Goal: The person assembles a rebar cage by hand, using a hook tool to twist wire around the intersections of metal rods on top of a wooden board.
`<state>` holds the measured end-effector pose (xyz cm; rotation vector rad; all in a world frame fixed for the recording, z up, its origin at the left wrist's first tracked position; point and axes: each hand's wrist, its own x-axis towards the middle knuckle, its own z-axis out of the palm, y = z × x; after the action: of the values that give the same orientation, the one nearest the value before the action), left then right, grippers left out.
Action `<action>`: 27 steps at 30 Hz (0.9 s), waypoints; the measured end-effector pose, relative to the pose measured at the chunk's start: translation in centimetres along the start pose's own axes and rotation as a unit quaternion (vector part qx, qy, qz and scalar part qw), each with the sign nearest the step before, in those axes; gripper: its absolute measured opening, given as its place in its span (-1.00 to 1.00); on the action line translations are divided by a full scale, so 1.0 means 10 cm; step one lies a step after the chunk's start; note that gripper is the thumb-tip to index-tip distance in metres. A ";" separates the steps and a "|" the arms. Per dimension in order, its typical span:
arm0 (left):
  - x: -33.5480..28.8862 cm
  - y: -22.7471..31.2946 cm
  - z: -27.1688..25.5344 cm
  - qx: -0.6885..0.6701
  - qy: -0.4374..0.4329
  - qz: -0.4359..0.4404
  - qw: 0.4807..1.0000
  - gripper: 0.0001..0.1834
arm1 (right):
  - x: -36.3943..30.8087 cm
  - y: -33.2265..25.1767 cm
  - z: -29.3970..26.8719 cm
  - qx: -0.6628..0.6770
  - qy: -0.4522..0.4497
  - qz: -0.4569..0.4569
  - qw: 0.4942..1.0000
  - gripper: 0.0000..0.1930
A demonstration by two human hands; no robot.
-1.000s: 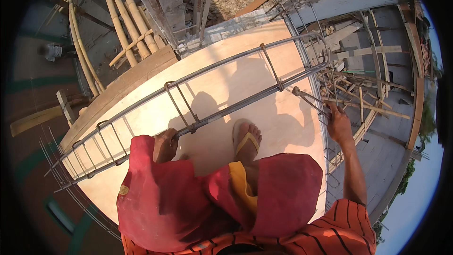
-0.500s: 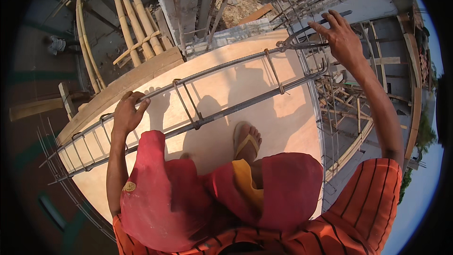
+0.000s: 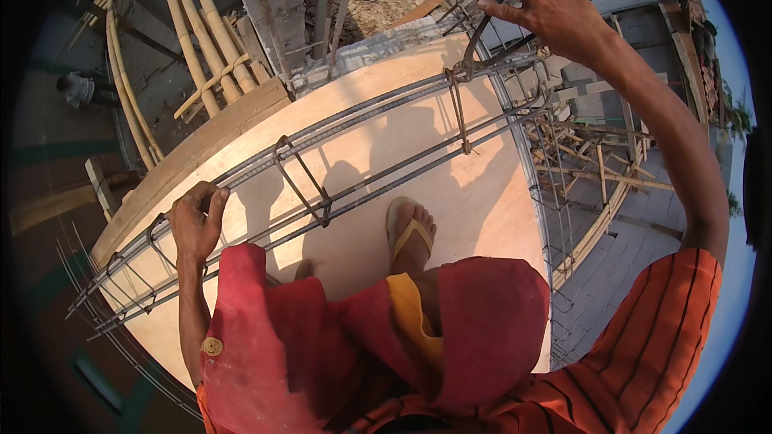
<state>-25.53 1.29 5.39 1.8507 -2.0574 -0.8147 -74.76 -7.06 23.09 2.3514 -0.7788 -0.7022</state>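
A long rebar cage (image 3: 354,157) lies diagonally across a plywood deck (image 3: 482,209), with rectangular stirrups (image 3: 301,181) along it. My left hand (image 3: 195,223) is closed around a top bar of the cage near its lower left end. My right hand (image 3: 555,12) is raised at the cage's far end, fingers loosely curled over a thin bent metal rod (image 3: 476,42). The rod's hooked tip reaches down to the stirrup (image 3: 458,108) there. My foot in a yellow sandal (image 3: 412,235) stands on the deck beside the cage.
The deck ends in a drop on the right, over bamboo and timber scaffolding (image 3: 599,169). Bamboo poles (image 3: 193,40) and a concrete column (image 3: 277,0) with upright bars stand at the back. A timber plank (image 3: 185,157) edges the deck's left. A person (image 3: 76,88) is far below.
My left hand came off my knee, reached out and closed on the cage bar. My right hand rose from the right side to the cage's far end with the rod.
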 end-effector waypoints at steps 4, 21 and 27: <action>-0.02 -0.02 0.03 -0.011 0.018 0.012 1.000 -0.65 | 0.10 -0.03 -0.21 0.010 -0.173 -0.019 0.985 -0.39; -0.15 0.03 -0.01 -0.021 0.037 0.015 0.999 -0.67 | 0.01 -0.18 -0.17 0.013 -0.218 0.074 0.973 -0.66; -0.12 0.06 0.03 -0.028 0.030 0.023 0.999 -0.65 | -0.40 -0.36 0.02 0.084 -0.201 0.185 0.958 -0.61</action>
<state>-26.03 2.53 5.70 1.7697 -2.0111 -0.7869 -76.31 -2.04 21.80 2.1357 -1.4614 -0.9902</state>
